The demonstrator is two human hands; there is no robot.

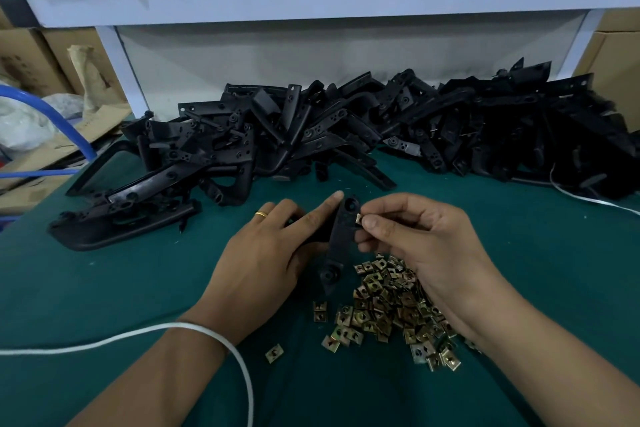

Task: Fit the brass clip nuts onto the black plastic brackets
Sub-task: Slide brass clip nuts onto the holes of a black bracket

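**A:** Where does it stand?

**B:** Centre of the frame. The left hand (263, 253) holds one black bracket (337, 239) upright off the green surface (104, 288), index finger stretched along its left edge, the other fingers curled behind it. The right hand (412, 236) pinches a single brass clip nut (358, 218) between thumb and forefinger, right at the bracket's upper right edge, just below the top hole.

**A:** Is it seated?

**B:** I can't tell; the fingertips cover most of it. I'd judge it is only starting onto the edge.

**A:** So what could spoil it?

**B:** If the nut goes on skewed, its hole likely won't line up with the bracket's, or it may jam partway. The pinch is small, so a hard push could flick the nut out and down into the loose nuts (388, 305) piled lower centre under the right wrist.

**A:** And the bracket itself?

**B:** It's gripped low and braced by one finger, so pressure from the right may twist it. Also, the white cord (221, 340) across the left forearm, lower left, could snag a reach toward the bracket heap (346, 125) along the upper middle.
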